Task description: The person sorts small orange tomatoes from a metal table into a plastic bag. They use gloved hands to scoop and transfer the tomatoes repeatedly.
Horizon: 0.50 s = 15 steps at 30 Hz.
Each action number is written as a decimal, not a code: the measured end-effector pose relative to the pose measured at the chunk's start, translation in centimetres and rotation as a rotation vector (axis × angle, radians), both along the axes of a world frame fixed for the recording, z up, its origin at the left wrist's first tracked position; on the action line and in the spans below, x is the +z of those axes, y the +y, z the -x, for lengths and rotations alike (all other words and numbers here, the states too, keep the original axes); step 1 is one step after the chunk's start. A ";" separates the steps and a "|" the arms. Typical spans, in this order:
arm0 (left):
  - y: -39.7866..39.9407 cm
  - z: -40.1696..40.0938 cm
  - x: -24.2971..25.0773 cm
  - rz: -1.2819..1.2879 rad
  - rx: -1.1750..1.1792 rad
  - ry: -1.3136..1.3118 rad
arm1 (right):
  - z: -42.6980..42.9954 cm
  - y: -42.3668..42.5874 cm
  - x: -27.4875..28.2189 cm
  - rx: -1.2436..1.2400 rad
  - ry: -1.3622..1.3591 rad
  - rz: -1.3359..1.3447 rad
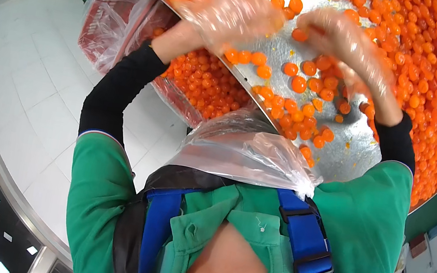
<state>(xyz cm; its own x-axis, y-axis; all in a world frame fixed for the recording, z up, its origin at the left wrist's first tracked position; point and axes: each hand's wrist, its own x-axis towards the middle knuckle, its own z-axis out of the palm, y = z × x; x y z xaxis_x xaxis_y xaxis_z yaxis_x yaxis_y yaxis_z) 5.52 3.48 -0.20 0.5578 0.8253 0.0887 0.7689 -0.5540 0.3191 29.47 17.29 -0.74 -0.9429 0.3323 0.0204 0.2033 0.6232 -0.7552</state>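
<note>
Both hands wear clear plastic gloves and are blurred above a stainless steel table (350,139) strewn with glossy orange egg yolks (298,84). My left hand (232,17) reaches over the table's near edge, its fingers pointing right, close to several yolks. Opposite it, my right hand (339,35) is curled, and a single yolk (300,35) shows at its fingertips. Whether either hand holds anything is hidden by the blur and the gloves. A small group of yolks (257,59) lies along the edge below my left hand.
A thick heap of yolks (429,93) covers the table's right side. Below the near edge, a plastic-lined red crate (180,106) holds many yolks. Another lined red crate (110,20) stands beside it on the tiled floor (40,63). A clear plastic apron (237,152) touches the table edge.
</note>
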 end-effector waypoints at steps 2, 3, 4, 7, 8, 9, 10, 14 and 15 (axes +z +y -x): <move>-2.3 -3.5 -0.7 0.234 0.022 0.162 | -0.9 -4.8 1.9 -0.013 -0.065 0.195; -3.1 -4.5 -0.9 0.352 0.025 0.243 | -0.9 -7.4 2.7 -0.084 -0.122 0.326; -2.1 -4.1 -0.3 0.432 0.002 0.280 | -0.5 -9.6 2.1 -0.001 -0.064 0.376; -0.4 0.1 -1.6 0.300 -0.045 0.263 | 2.9 -18.1 0.5 -0.003 0.315 0.438; 0.2 0.0 -1.2 0.344 0.016 0.245 | 4.4 -19.5 0.5 0.033 0.344 0.353; 0.5 0.0 0.6 0.390 0.104 0.245 | 5.3 -20.0 0.4 0.096 0.386 0.270; 0.5 0.4 1.7 0.439 0.196 0.241 | 4.6 -19.6 0.4 0.067 0.358 0.250; -0.9 0.4 1.8 0.008 -0.124 0.146 | -2.7 -13.3 4.2 -0.045 -0.100 0.054; -0.5 -0.7 1.5 0.097 -0.197 0.181 | -3.9 -12.3 4.2 -0.123 -0.348 0.243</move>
